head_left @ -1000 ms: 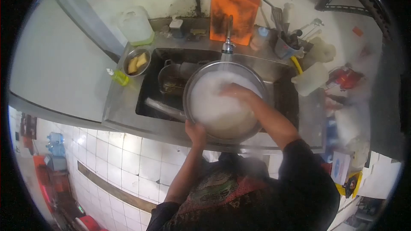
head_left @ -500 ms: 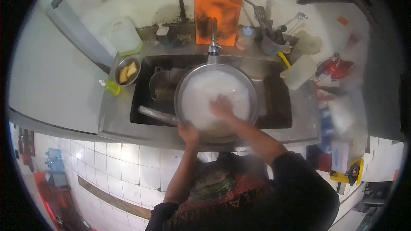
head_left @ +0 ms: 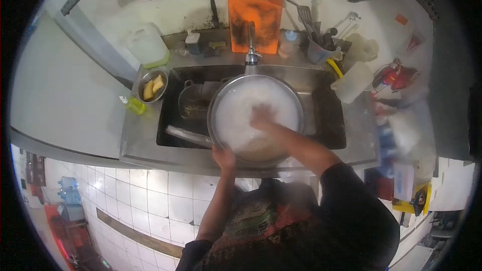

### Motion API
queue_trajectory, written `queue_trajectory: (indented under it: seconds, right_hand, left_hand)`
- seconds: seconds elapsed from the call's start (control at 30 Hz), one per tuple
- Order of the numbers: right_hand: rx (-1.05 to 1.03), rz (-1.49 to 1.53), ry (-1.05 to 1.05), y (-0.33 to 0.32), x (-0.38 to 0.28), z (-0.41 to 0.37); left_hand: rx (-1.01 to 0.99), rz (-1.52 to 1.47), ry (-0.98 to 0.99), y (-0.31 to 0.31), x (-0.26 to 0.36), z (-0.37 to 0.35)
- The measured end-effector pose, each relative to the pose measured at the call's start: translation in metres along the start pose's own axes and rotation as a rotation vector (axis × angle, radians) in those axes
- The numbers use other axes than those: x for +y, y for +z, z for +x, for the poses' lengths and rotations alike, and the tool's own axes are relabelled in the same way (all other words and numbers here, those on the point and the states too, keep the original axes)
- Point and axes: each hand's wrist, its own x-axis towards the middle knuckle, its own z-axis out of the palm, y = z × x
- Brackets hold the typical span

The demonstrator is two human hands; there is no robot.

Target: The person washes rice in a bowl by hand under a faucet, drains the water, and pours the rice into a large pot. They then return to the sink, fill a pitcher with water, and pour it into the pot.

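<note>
A wide metal bowl (head_left: 301, 101) sits over the sink, beneath the faucet (head_left: 251, 45). Cloudy white water (head_left: 236, 103) fills it, and a pale beige mass (head_left: 261, 148) shows through near the rim closest to me. My left hand (head_left: 224, 158) grips the bowl's near-left rim, fingers closed on it. Inside the bowl, my right hand (head_left: 262, 117) is in the milky water with its fingers stretched out; the fingertips are partly veiled. Water seems to run from the faucet at the bowl's far edge.
The sink (head_left: 329, 128) holds a pot (head_left: 193, 101) on the left. An orange cutting board (head_left: 255, 25) leans behind the faucet. Left are a bowl with sponges (head_left: 153, 86), a yellow-green bottle (head_left: 133, 104) and a jug (head_left: 148, 45); right, a utensil container (head_left: 321, 50) and white jug (head_left: 354, 83).
My right hand has shifted slightly within the water, and its fingers look a little more spread. My left hand stays on the rim. The whole view has shifted slightly.
</note>
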Motion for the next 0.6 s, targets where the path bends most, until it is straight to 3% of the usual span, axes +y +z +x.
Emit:
queue_trajectory:
  seconds: [0.07, 0.13, 0.2, 0.3, 0.4, 0.5, 0.6]
  right_hand:
    - [-0.244, 0.106, -0.135, -0.006, 0.013, 0.011]
    - [-0.233, 0.15, -0.169, -0.031, 0.008, 0.003]
    - [0.031, 0.142, -0.098, -0.056, -0.008, -0.019]
    - [0.403, 0.086, -0.085, 0.008, -0.008, 0.014]
    - [0.208, -0.152, -0.074, 0.018, -0.01, 0.025]
    - [0.364, -0.083, -0.133, 0.017, -0.005, 0.026]
    - [0.184, -0.071, -0.327, 0.008, 0.021, 0.058]
  left_hand:
    - [0.031, -0.117, 0.01, 0.007, -0.014, 0.001]
    - [0.041, -0.107, 0.04, 0.006, -0.006, 0.001]
    - [0.046, -0.104, 0.045, 0.003, 0.003, -0.001]
    - [0.033, -0.142, 0.027, 0.003, 0.01, -0.002]
    - [0.022, -0.198, 0.017, 0.003, 0.016, -0.003]
    - [0.028, -0.205, -0.032, 0.0, 0.02, -0.008]
    - [0.051, -0.203, -0.076, -0.001, 0.013, -0.003]
